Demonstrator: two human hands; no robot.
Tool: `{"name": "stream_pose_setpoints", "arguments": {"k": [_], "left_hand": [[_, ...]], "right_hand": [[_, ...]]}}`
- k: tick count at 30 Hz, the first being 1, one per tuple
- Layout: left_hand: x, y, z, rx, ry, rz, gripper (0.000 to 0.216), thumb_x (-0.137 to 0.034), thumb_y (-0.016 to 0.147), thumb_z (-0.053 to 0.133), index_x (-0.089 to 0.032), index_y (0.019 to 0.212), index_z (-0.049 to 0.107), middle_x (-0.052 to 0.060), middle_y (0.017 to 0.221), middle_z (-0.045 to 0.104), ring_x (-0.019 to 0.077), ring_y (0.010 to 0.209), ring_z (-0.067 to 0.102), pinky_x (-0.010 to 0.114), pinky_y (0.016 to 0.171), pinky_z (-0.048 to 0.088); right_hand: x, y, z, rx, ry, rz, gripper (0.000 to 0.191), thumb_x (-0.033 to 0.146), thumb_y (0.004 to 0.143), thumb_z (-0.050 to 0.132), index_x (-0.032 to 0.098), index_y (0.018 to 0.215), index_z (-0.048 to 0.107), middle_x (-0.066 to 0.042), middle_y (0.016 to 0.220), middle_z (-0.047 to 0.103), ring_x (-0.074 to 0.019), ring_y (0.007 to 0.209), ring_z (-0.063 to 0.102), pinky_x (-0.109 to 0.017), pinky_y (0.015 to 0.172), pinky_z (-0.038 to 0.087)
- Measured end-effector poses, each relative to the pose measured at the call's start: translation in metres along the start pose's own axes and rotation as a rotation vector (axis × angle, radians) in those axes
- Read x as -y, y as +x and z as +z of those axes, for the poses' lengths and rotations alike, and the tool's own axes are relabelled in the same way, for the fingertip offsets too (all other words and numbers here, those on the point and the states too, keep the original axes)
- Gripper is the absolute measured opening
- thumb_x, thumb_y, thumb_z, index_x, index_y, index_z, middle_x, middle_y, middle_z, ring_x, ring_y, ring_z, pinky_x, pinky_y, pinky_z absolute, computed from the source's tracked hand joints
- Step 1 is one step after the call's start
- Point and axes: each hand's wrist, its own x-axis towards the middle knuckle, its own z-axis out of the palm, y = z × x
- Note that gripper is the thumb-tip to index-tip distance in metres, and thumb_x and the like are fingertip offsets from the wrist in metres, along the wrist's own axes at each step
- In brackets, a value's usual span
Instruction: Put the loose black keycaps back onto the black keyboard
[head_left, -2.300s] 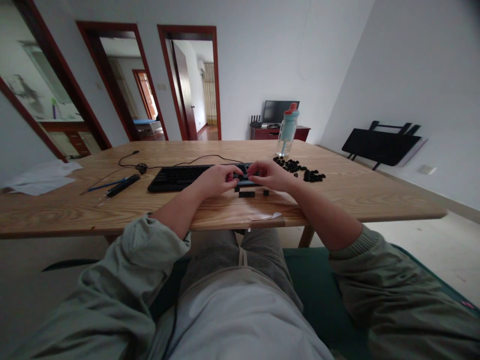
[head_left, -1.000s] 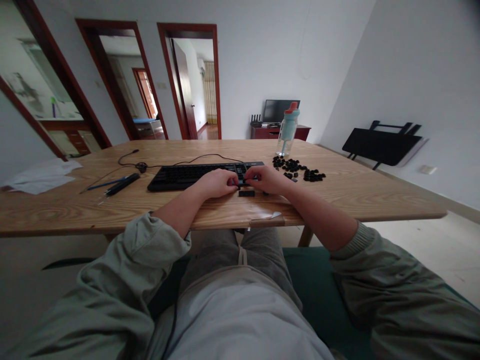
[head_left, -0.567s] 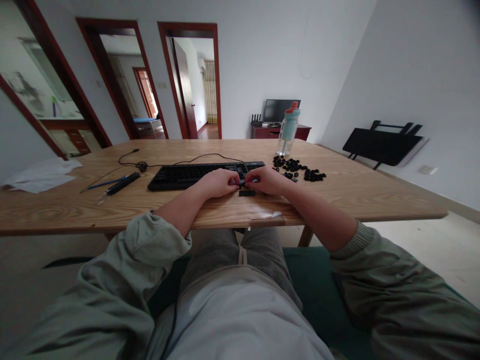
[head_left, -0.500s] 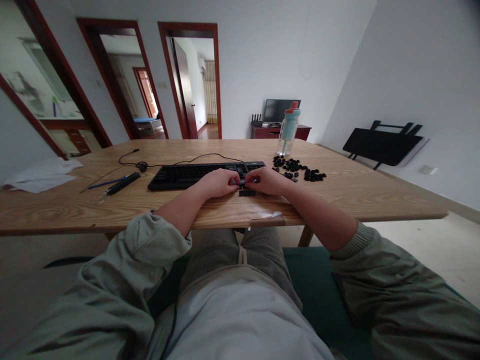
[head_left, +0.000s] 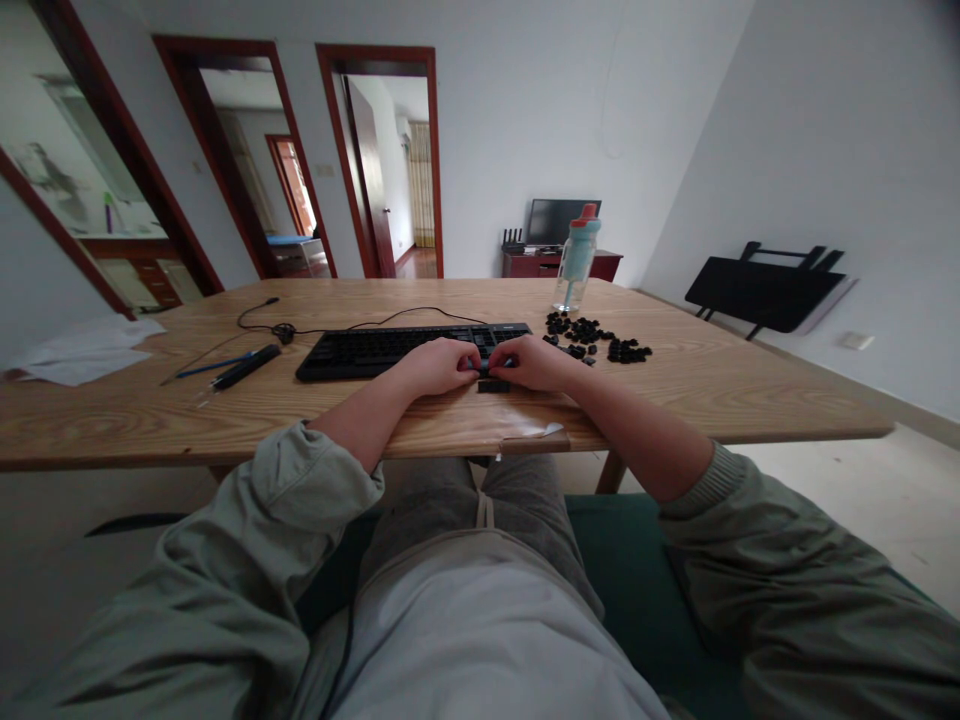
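Both hands meet at the black keyboard's (head_left: 390,350) right end. The left hand (head_left: 435,366) and right hand (head_left: 536,362) have fingertips pressed together, pinching a small keycap (head_left: 495,366) between them; a loose keycap (head_left: 493,386) lies just below on the worktop (head_left: 675,390).

On the wooden table (head_left: 675,395) a water bottle (head_left: 576,259) with a red cap stands upright near the far edge. At the left lie a blue pen (head_left: 206,369), a black marker (head_left: 244,368) and white papers (head_left: 82,348). A monitor (head_left: 562,221) stands on a red cabinet (head_left: 559,265) by the wall.
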Motion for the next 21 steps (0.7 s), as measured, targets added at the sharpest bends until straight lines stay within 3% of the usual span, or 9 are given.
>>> {"name": "stream_pose_setpoints", "arguments": {"k": [21], "left_hand": [[-0.0004,-0.0006,-0.0017,0.0,-0.004,-0.002,0.025,-0.035,0.082,0.059,-0.024,0.098,0.073,0.001,0.084,0.072,0.0172,0.072,0.062,0.026,0.062,0.041]], "right_hand": [[0.0028,-0.0008,-0.0006,-0.005,0.017,0.011,0.015,0.018,0.082,0.063,0.017,0.09,0.075,-0.003,0.081,0.073,-0.0135,0.068,0.06,-0.023,0.064,0.042]]}}
